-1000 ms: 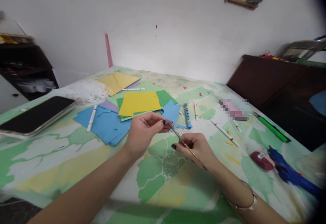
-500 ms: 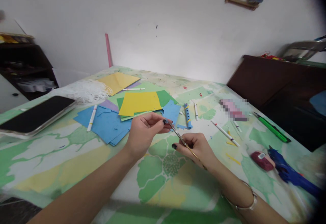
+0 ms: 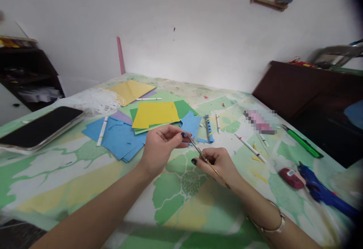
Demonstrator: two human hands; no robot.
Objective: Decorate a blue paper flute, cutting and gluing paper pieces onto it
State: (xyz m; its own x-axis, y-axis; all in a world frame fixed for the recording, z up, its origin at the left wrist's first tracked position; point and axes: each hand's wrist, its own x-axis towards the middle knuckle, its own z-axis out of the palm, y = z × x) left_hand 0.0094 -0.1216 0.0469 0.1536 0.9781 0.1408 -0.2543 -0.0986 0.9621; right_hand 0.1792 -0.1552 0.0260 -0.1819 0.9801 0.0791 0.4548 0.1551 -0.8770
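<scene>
My left hand [image 3: 162, 147] is pinched closed in the middle of the view, over the near edge of the blue sheets [image 3: 117, 137]. Whatever lies between its fingertips is too small to make out. In my right hand [image 3: 218, 166] are slim scissors [image 3: 209, 163] with golden handles, their tips touching the left fingertips. Beyond the hands lie a yellow sheet [image 3: 155, 113] on green sheets and a smaller blue piece [image 3: 191, 123]. A blue rolled tube [image 3: 209, 129] with dark dots and yellow bands rests to the right of that piece.
A phone [image 3: 42, 128] and white strings [image 3: 98, 101] lie on the left. Several white markers [image 3: 102, 131] are scattered about. On the right are a green cutter [image 3: 303, 143], a dark red object [image 3: 292, 178] and a blue glue gun [image 3: 323, 192]. A wall stands behind the table.
</scene>
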